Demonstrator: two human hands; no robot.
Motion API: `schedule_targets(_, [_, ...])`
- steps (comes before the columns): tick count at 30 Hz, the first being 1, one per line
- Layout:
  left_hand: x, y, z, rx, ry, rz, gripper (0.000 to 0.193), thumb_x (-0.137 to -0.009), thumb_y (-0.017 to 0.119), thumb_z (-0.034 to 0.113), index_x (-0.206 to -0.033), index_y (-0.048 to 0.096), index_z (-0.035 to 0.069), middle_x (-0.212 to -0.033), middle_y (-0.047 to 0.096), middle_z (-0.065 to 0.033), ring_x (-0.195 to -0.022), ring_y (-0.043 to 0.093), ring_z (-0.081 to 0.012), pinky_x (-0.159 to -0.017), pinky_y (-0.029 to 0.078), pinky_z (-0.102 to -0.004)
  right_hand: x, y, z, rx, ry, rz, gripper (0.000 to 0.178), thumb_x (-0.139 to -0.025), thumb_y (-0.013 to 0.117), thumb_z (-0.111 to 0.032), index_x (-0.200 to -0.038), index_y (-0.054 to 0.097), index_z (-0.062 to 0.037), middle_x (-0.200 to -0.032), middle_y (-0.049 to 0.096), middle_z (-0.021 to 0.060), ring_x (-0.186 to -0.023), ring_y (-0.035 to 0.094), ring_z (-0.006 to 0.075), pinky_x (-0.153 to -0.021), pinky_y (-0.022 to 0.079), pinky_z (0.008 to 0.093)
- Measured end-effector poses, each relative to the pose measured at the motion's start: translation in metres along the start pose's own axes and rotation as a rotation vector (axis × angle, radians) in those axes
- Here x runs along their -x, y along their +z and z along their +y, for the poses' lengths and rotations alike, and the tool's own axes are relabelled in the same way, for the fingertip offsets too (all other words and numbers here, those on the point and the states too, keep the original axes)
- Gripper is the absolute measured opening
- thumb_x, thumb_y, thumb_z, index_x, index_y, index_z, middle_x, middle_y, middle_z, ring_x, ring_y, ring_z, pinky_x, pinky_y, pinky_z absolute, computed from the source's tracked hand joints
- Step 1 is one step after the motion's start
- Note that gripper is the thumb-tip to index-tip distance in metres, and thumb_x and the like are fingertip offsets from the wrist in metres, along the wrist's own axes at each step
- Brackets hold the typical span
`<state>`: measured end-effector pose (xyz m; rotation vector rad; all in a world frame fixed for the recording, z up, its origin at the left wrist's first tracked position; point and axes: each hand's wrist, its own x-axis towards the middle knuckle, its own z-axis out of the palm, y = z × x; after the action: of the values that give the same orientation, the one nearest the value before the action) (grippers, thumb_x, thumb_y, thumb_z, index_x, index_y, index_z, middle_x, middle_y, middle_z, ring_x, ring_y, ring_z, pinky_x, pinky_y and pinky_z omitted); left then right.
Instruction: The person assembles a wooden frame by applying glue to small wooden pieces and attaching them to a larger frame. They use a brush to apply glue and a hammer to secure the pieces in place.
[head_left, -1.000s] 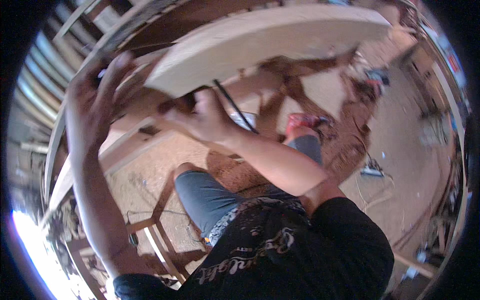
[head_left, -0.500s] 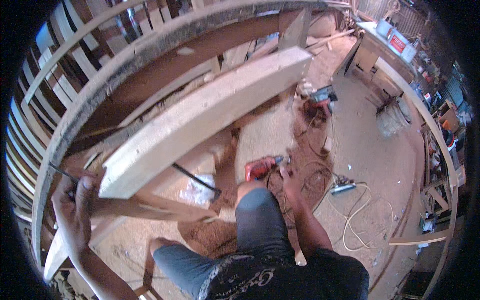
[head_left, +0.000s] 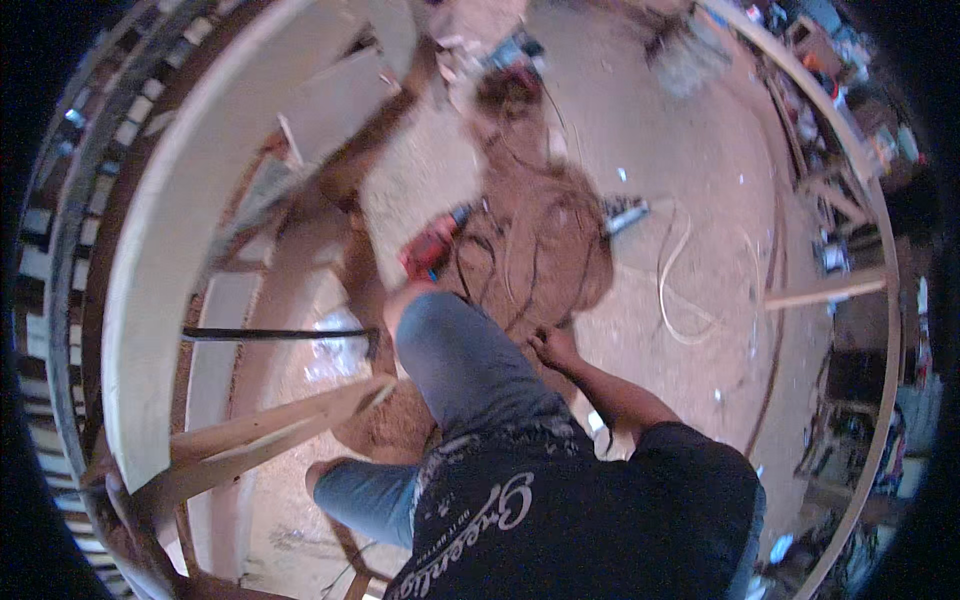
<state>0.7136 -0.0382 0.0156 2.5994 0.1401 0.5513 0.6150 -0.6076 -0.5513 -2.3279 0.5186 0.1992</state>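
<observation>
A big, pale, curved board (head_left: 145, 300) is running down the left side of the view, from about 11 o'clock to 8 o'clock. The left hand (head_left: 130, 525) is resting close to its low end, at 8 o'clock. That spot is dark and blurry, so I cannot tell if the fingers are gripping or spread. The right hand (head_left: 555, 350) is hanging by the knee, a little toward 4 o'clock from the middle. Its fingers are looking bent in, but I cannot tell if they are pinching anything.

A black bar (head_left: 280, 334) is sticking out at 9 o'clock, and a brown wood leg (head_left: 270, 430) is slanting below it. A red drill (head_left: 430, 245) is lying on the floor (head_left: 690, 400), near the middle toward 11 o'clock, with dark cords (head_left: 490, 255) looping beside it.

To me, the left hand is minding the board while the right one is away from it. Moving the board would be calling for a firm hold on that low end.
</observation>
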Motion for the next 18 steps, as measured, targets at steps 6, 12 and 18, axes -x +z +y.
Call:
schedule_targets(6, [0.004,-0.003,0.006,-0.137,0.126,0.090,0.047,-0.101,0.067,0.043,-0.114,0.070,-0.003,-0.110,0.070,-0.0172,-0.104,0.064,-0.0277,-0.094,0.050,-0.0425,0.153,0.008,0.086,0.109,0.656,-0.011,0.046,-0.092,0.065,-0.049,-0.110,0.072,-0.0077,-0.100,0.074,0.0231,-0.101,0.071,0.0427,-0.089,0.055,0.0504])
schedule_targets(12, [0.003,-0.019,-0.010,-0.095,0.036,0.038,0.059,-0.100,0.058,0.057,-0.123,0.064,0.003,-0.123,0.064,-0.0129,-0.118,0.057,-0.0245,-0.107,0.041,-0.0412,0.131,0.022,0.104,0.095,0.543,0.253,0.037,-0.096,0.064,-0.040,-0.109,0.071,-0.0070,-0.096,0.073,0.0224,-0.094,0.071,0.0421,-0.083,0.056,0.0487])
schedule_targets(18, [0.029,-0.007,0.006,0.269,0.039,-0.137,0.077,-0.081,0.081,0.042,-0.140,0.053,0.000,-0.137,0.060,-0.0155,-0.131,0.055,-0.0264,-0.112,0.040,-0.0395,-0.031,-0.026,-0.060,-0.377,0.271,0.408,0.040,-0.104,0.060,-0.036,-0.114,0.068,0.0018,-0.104,0.073,0.0155,-0.087,0.070,0.0297,-0.082,0.055,0.0427])
